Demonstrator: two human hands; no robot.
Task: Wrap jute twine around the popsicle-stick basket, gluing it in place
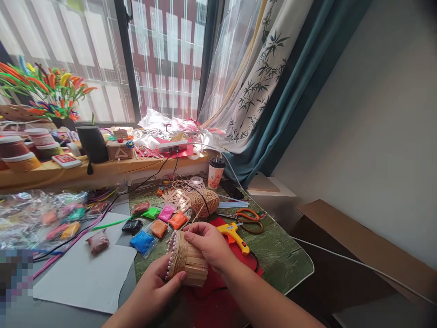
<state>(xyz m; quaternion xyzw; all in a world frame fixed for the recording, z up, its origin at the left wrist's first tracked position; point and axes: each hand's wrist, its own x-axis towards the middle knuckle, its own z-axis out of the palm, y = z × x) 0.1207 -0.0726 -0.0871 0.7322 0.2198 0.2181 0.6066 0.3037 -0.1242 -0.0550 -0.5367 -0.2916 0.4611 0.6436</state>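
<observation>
A small round holder of wooden sticks lies tilted on its side between my hands. Jute twine is wound in a band around it, and a row of white pearl beads edges its left end. My left hand is closed around the beaded end, thumb along the near side. With my right hand I pinch the twine at the top of the band; those fingertips are partly hidden. A strand runs up from there to the ball of jute twine.
Right of the holder, a yellow glue gun rests on red paper, with orange-handled scissors behind it. Several colored clay packets lie to the left, beside white paper. A lidded cup stands at the back; a cable crosses the twine ball.
</observation>
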